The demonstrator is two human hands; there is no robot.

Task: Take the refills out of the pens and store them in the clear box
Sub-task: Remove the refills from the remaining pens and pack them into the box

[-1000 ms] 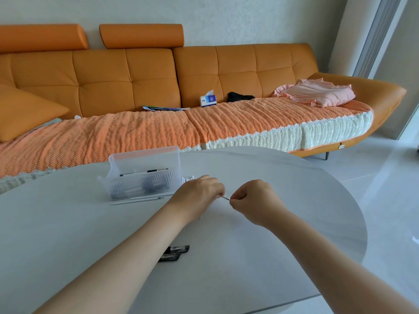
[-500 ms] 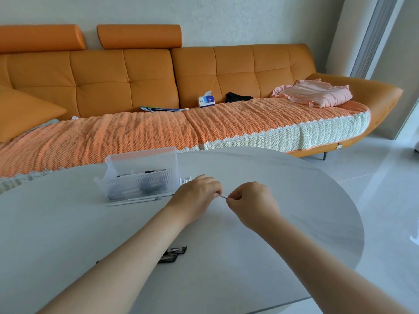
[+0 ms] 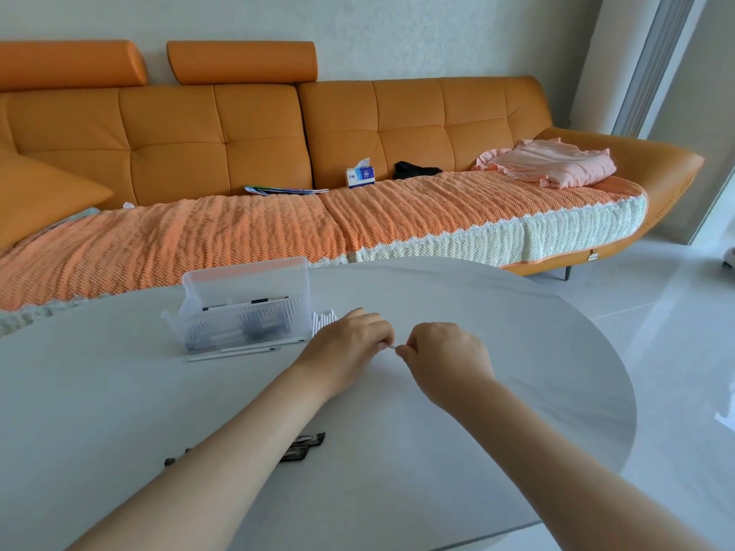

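Both hands meet above the table [image 3: 537, 351]: left hand [image 3: 350, 340] clenched round a pen hidden in its fist, right hand [image 3: 441, 351] pinching the thin refill [image 3: 391, 347] showing between them. Clear box [image 3: 246, 312] stands open near the left hand, on its left.

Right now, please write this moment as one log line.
left hand: grips pen, mostly hidden | right hand: pinches pen end | clear box: lid up, on table

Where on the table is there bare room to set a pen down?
Bare: the table right of the right hand, out to its rim; also between the clear box and the dark pen parts. Crowded: around the box, loose pens before it and white sticks by the left hand.
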